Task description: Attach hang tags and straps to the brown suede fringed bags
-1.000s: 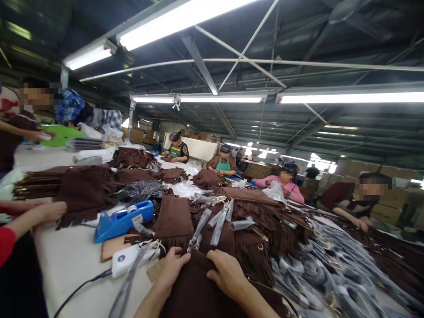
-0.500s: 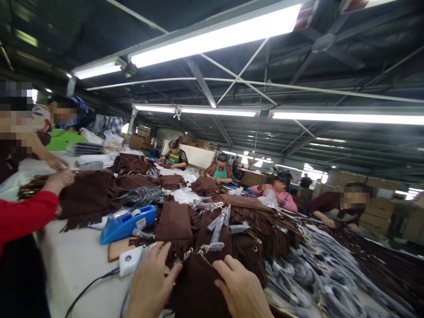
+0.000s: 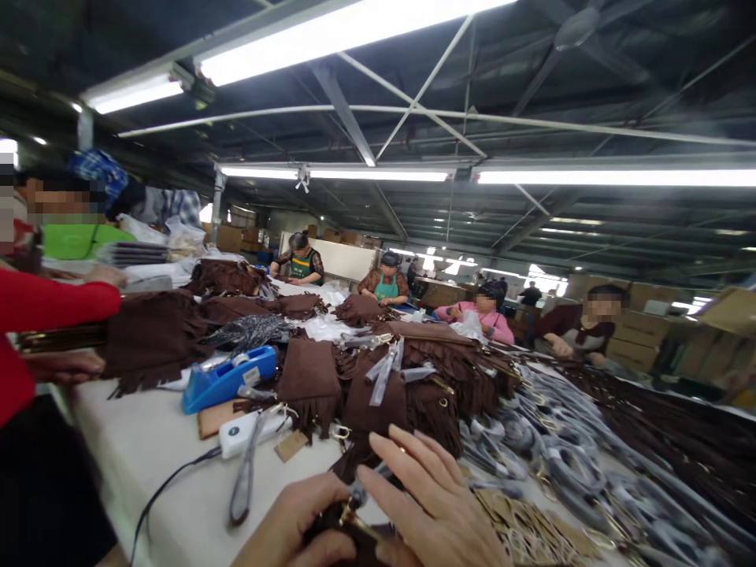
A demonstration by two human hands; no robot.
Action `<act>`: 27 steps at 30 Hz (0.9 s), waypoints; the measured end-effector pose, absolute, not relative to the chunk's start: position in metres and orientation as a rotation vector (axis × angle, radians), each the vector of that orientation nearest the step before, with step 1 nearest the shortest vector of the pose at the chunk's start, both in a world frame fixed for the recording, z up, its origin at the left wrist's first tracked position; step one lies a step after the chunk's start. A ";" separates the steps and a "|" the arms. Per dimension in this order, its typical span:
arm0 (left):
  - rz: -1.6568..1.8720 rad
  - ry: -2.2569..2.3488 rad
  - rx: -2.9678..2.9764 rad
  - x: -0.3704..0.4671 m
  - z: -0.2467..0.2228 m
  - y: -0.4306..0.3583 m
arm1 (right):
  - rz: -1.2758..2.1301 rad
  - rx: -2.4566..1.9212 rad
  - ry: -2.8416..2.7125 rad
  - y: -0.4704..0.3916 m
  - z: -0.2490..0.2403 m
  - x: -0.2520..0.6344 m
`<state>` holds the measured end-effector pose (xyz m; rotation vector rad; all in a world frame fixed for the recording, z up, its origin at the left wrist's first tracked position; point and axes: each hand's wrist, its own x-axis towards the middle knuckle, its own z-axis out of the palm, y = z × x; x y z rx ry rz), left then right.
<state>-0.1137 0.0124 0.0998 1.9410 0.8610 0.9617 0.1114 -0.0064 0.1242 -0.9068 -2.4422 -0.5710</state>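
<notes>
At the bottom edge, my left hand (image 3: 301, 520) is closed with thumb and fingers on a dark brown bag (image 3: 336, 524) that has gold hardware. My right hand (image 3: 437, 504) bends over the bag's other side, its thumb mostly hidden. A grey plastic-wrapped piece (image 3: 357, 494) shows between the hands. Just beyond lie a brown fringed bag (image 3: 310, 378) and another brown bag (image 3: 376, 398) with wrapped strap ends. Left of these sit a grey wrapped wrist strap (image 3: 245, 472), a white box with a cable (image 3: 233, 435) and a tan tag (image 3: 291, 446).
A blue tape dispenser (image 3: 230, 379) stands on the white table (image 3: 177, 488). Wrapped grey straps (image 3: 567, 465) and corded tan tags (image 3: 531, 520) spread at right. At left, a red-sleeved co-worker's hand (image 3: 71, 366) is beside stacked bags. Other people work across the table.
My hands have drawn closer together and lower, with the bag nearer me. The view has shifted, showing the wrist strap and tags more fully. The red-sleeved arm has moved.
</notes>
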 end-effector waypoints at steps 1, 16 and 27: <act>0.947 0.812 1.955 -0.110 0.103 0.012 | -0.538 -0.898 -2.493 -0.007 0.135 0.107; 1.193 1.038 2.100 -0.131 0.091 0.063 | -0.665 -1.081 -2.857 -0.041 0.157 0.185; 1.297 0.966 2.029 -0.124 0.063 0.092 | 0.470 -1.695 -2.407 -0.082 0.144 0.230</act>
